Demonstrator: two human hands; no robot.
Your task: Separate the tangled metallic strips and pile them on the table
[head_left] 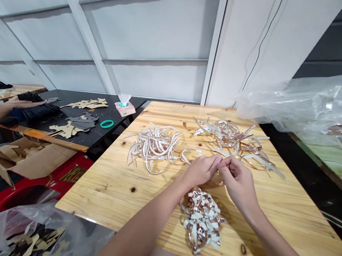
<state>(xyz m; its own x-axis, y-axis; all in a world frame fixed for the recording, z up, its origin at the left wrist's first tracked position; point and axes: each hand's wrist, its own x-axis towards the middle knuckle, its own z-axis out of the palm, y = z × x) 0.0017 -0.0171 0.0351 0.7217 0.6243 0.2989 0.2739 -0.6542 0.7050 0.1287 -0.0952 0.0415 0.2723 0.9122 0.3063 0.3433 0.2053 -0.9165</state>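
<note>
My left hand (202, 170) and my right hand (238, 180) meet over the wooden table (115, 191), fingertips pinched together. Between them a thin, shiny rose-gold strip (216, 183) shows in part, curving below the fingers; its ends are hidden. Under my wrists lies a heap of short, crinkled white and rose-gold pieces (202, 219). Left of my hands is a pile of curved whitish strips (155, 144). Just beyond them spreads a looser pile of long rose-gold and white strips (228, 135).
A clear plastic bag (302, 101) bulges at the right. On the black table (111, 115) are a tissue box (124, 107), a green ring (107, 124) and cut-out pieces (82, 123). Another person's hand (23, 103) holds dark material there. A scrap bag (34, 232) hangs at lower left.
</note>
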